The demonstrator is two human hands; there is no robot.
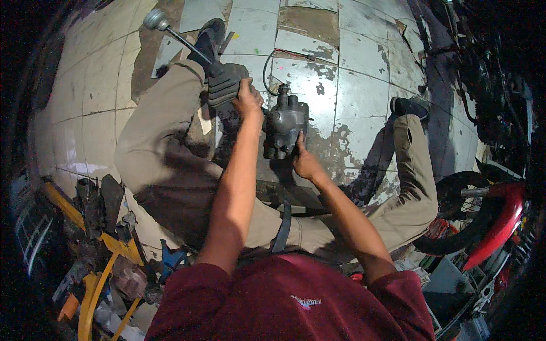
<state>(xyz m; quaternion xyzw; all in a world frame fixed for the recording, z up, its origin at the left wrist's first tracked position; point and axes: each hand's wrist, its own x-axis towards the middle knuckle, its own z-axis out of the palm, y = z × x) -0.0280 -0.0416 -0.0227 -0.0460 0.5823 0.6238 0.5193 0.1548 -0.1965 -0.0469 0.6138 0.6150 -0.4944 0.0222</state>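
My left hand (248,101) is closed at the near side of a dark ribbed rubber boot (226,83). From the boot a thin metal rod (186,42) runs to the upper left and ends in a round silvery knob (156,20). To the right of the boot is a dark, greasy metal housing (288,122) with short stubs at both ends. My right hand (307,163) grips the housing's near right edge, one digit lying along its side; its other fingers are mostly hidden. A thin black and red wire (265,69) loops from the housing's far end.
Worn pale floor tiles (364,91) lie between my spread legs, with bare patches. Yellow metal parts (116,248) and other scrap crowd the lower left. At the right are a tyre (449,196) and a red curved panel (500,227), with clutter below them.
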